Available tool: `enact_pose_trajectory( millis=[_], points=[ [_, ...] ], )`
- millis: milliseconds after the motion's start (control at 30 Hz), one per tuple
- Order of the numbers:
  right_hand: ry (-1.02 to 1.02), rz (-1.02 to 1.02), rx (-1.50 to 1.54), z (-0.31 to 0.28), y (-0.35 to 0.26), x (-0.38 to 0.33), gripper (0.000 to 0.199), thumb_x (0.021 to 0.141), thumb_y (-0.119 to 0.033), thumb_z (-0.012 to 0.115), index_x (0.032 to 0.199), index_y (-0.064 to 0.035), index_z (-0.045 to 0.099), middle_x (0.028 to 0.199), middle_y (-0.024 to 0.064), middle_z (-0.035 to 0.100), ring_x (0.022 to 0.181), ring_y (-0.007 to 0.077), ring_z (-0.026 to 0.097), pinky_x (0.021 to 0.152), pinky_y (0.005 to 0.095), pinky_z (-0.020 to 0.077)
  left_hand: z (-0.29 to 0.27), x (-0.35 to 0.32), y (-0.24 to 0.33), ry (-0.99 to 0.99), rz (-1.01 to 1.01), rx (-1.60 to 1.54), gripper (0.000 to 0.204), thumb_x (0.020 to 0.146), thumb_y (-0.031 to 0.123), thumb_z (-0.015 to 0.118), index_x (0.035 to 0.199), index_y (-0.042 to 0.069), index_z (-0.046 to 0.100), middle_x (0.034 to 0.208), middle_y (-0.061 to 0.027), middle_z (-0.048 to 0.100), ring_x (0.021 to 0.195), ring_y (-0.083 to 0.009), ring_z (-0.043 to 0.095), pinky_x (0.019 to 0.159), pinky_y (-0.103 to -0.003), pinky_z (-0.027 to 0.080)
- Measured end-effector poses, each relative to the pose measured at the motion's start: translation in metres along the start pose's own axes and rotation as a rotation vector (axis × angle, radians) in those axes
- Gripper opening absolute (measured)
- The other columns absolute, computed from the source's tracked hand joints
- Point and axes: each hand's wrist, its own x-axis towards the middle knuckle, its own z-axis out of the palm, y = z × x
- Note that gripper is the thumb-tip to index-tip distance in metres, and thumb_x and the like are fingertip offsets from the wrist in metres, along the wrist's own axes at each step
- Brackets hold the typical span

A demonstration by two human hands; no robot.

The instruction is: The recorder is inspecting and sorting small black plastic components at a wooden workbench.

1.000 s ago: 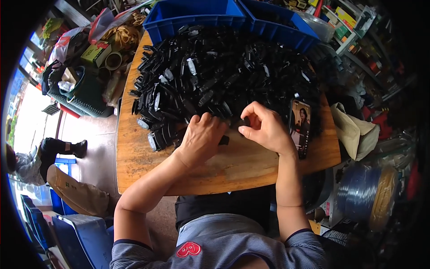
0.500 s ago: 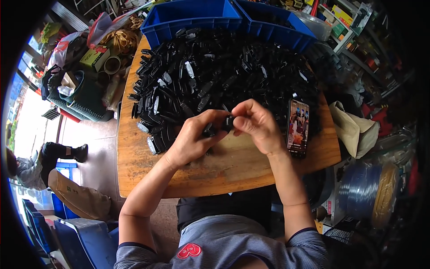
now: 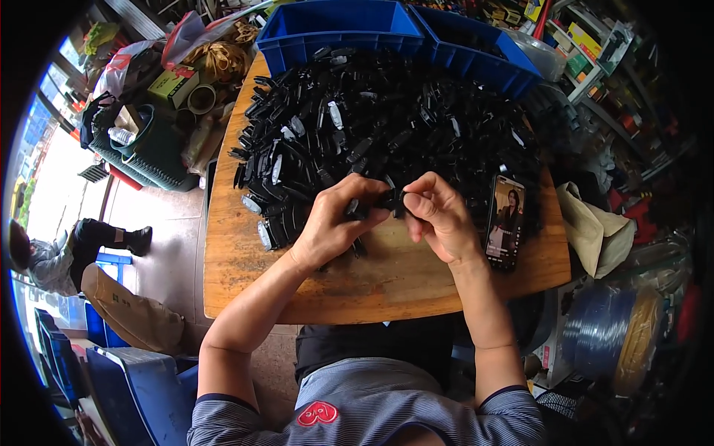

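Note:
A big heap of black plastic parts (image 3: pixel 387 126) covers the far half of a wooden table (image 3: pixel 372 286). My left hand (image 3: pixel 335 223) and my right hand (image 3: pixel 439 215) meet just in front of the heap, both pinching one small black part (image 3: pixel 387 199) between their fingertips. The left hand also rests over a few loose black pieces near the heap's front edge.
A phone (image 3: pixel 506 221) with a lit screen lies on the table to the right of my right hand. Two blue bins (image 3: pixel 342 26) stand behind the heap. Clutter and boxes fill the floor at left, where another person (image 3: pixel 52 253) sits. Coiled hose (image 3: pixel 610 334) lies at right.
Both hands rose from the table surface and came together, lifting a small black part between the fingertips. The phone, once partly covered by the right hand, now shows fully.

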Motion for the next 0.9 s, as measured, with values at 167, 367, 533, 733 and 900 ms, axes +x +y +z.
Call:
enact_pose_trajectory(
  millis=[167,367,533,733,900],
  points=[
    [-0.076,0.320,0.192,-0.009,0.005,0.006,0.014,0.081,-0.017,0.068,0.081,-0.0087,0.057,0.066,-0.0008,0.051,0.047,0.0093,0.051,0.035,0.0224,0.0399,-0.006,0.000,-0.004,-0.050,0.133,0.059,0.030,0.072,0.004,0.068,0.100,-0.001,0.059,0.084,-0.0053,0.055,0.075,-0.0141,0.053,0.069,-0.026,0.043],
    [-0.174,0.335,0.295,-0.012,0.006,0.006,0.014,0.082,-0.019,0.067,0.081,-0.0095,0.057,0.064,-0.0023,0.050,0.048,0.0110,0.054,0.037,0.0229,0.0445,-0.004,0.001,-0.001,-0.099,-0.031,-0.068,0.031,0.072,0.005,0.069,0.100,-0.002,0.059,0.085,-0.0056,0.056,0.075,-0.0138,0.054,0.071,-0.026,0.043],
    [-0.229,0.361,0.354,-0.012,0.013,0.005,0.017,0.083,-0.022,0.066,0.082,-0.0094,0.055,0.066,-0.0017,0.050,0.048,0.0117,0.056,0.038,0.0241,0.0463,-0.009,0.004,-0.001,-0.102,0.108,0.011,0.031,0.072,0.005,0.069,0.101,-0.001,0.059,0.085,-0.0043,0.056,0.075,-0.0129,0.054,0.070,-0.027,0.043],
    [-0.048,0.176,0.034,0.021,0.015,0.000,0.035,0.087,-0.031,0.061,0.111,-0.0068,0.053,0.088,0.0001,0.055,0.083,0.0066,0.056,0.068,0.0235,0.0507,-0.013,0.000,-0.004,-0.084,-0.230,-0.427,0.027,0.079,0.014,0.069,0.100,-0.001,0.060,0.086,-0.0026,0.059,0.080,-0.0103,0.054,0.070,-0.026,0.045],
    [-0.018,-0.302,-0.354,0.023,0.017,0.000,0.027,0.088,-0.021,0.060,0.109,-0.0041,0.054,0.103,0.0008,0.054,0.079,0.0026,0.046,0.069,0.0192,0.0429,0.000,0.000,0.005,-0.156,-0.325,-0.583,0.038,0.079,0.021,0.070,0.107,-0.001,0.056,0.086,-0.0045,0.061,0.079,-0.0114,0.058,0.071,-0.026,0.046]
  ],
)
